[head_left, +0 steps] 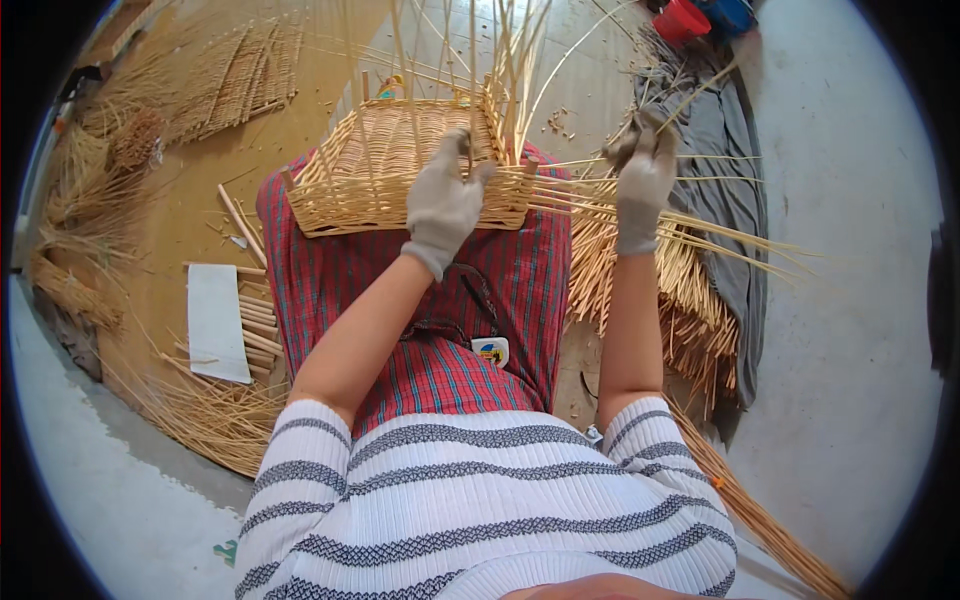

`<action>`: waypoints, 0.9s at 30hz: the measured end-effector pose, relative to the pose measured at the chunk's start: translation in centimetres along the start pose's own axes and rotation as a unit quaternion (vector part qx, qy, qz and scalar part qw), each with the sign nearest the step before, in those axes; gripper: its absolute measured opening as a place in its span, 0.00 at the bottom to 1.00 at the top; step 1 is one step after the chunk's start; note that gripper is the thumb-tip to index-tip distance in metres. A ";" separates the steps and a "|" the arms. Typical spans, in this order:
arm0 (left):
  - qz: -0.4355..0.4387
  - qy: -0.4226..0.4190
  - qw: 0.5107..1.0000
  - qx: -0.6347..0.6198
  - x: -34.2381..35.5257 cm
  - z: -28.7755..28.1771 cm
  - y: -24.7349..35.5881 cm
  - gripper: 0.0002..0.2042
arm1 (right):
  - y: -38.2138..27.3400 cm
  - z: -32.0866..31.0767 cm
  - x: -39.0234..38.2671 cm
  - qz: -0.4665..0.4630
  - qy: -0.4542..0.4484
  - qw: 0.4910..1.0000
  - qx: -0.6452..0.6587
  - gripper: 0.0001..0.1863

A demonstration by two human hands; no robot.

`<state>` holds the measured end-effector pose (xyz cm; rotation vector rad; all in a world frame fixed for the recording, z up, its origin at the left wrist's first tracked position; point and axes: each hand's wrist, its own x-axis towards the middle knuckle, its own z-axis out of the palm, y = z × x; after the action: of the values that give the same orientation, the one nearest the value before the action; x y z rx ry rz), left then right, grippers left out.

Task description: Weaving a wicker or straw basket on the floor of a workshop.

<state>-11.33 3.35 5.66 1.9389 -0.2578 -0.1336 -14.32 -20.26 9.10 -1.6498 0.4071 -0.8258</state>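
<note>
A woven wicker basket (345, 205) with long upright stakes rests on the red plaid cloth over my lap. My left hand (440, 205), in a grey glove, is at the basket's near right part, its fingers closed on one upright stake (472, 75). My right hand (643, 180), also gloved, is raised to the right of the basket, fingers closed on a long pale reed (700, 92) that runs up to the right. Several loose weaving strands (555, 185) stick out rightward from the basket's right end, passing behind my right hand.
A heap of cut reeds (690, 320) lies on grey cloth (740, 240) at my right. Red (683, 20) and blue (730, 12) buckets stand at the back right. Left of me are a woven mat (235, 80), reed bundles (100, 180), short sticks (260, 320) and a white sheet (215, 320).
</note>
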 end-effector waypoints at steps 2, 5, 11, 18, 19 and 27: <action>0.180 0.162 0.968 0.063 -0.3 1.0 0.5 0.23 | 1.9 -2.5 -0.9 -0.009 -0.023 0.996 0.080 0.15; 0.115 -0.060 0.990 -0.053 0.1 3.8 0.6 0.27 | 0.9 -3.6 -3.9 0.000 -0.029 0.994 0.101 0.14; 0.022 -0.123 0.942 -0.311 1.0 7.7 -1.6 0.30 | -8.9 5.8 -12.1 -0.286 -0.158 0.942 -0.071 0.20; -0.033 -0.048 0.873 -0.484 -1.9 0.7 -3.6 0.16 | -3.2 5.2 -6.6 -0.182 -0.133 0.953 -0.205 0.35; -0.108 -0.008 0.899 -0.424 -1.1 -1.6 -3.6 0.16 | -2.2 4.8 -5.9 -0.168 -0.146 0.951 -0.216 0.35; 0.116 -0.134 0.975 -0.138 8.8 -0.7 8.0 0.14 | 1.9 6.2 -7.2 -0.252 -0.048 0.882 -0.394 0.24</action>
<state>-3.63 -1.03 13.57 1.6002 -0.6097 -0.2626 -14.55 -11.55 4.78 -2.6230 0.2491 -1.0227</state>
